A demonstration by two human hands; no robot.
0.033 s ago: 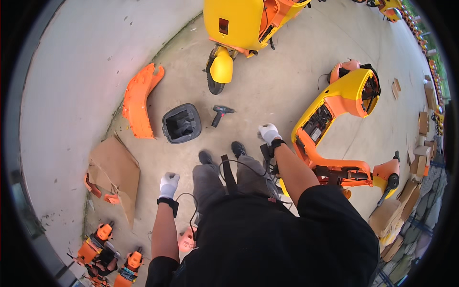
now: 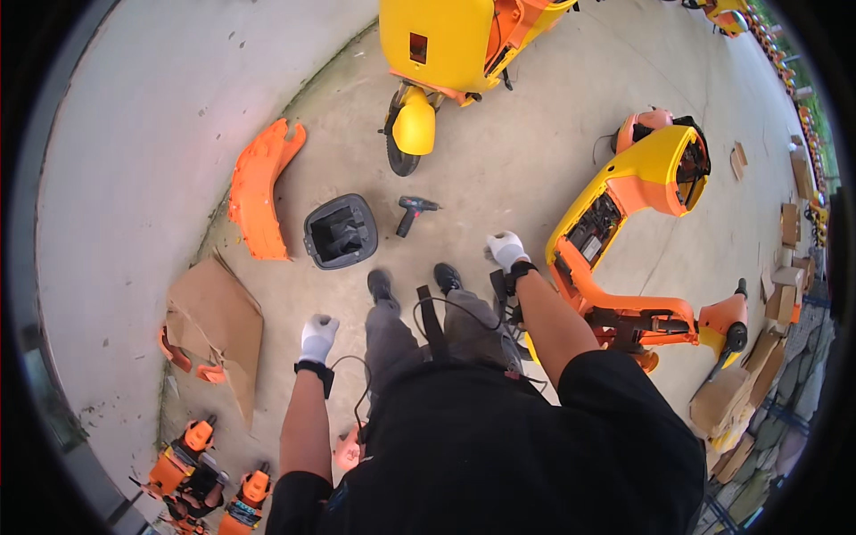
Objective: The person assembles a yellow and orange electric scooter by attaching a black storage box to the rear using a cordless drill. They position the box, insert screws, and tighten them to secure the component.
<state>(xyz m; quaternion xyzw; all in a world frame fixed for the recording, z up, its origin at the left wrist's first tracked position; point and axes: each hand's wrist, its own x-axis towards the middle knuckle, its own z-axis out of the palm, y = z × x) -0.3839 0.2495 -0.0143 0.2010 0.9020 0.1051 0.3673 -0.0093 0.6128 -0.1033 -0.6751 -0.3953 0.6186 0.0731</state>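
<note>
My left hand [image 2: 318, 339], in a white glove, hangs in the air left of my legs, its fingers curled into a fist with nothing showing in it. Also gloved in white, my right hand [image 2: 506, 250] is held forward of my right foot, closed the same way and apart from everything. On the floor ahead of my feet lies a dark cordless drill [image 2: 414, 213]. To its left sits a black plastic bin [image 2: 341, 233] with an open top. The nearest thing on my right is a partly stripped yellow and orange scooter [image 2: 610, 198], its inner parts exposed.
Another yellow scooter [image 2: 446, 45] stands ahead. An orange curved body panel [image 2: 260, 192] lies by the wall [image 2: 169, 107], with flattened cardboard [image 2: 214, 312] nearer me. More scooters are at the lower left; cardboard boxes [image 2: 720, 401] line the right. Black cables [image 2: 357, 392] hang around my waist.
My left hand has risen slightly forward. My right hand has shifted a little to the right. The things on the floor have stayed in place.
</note>
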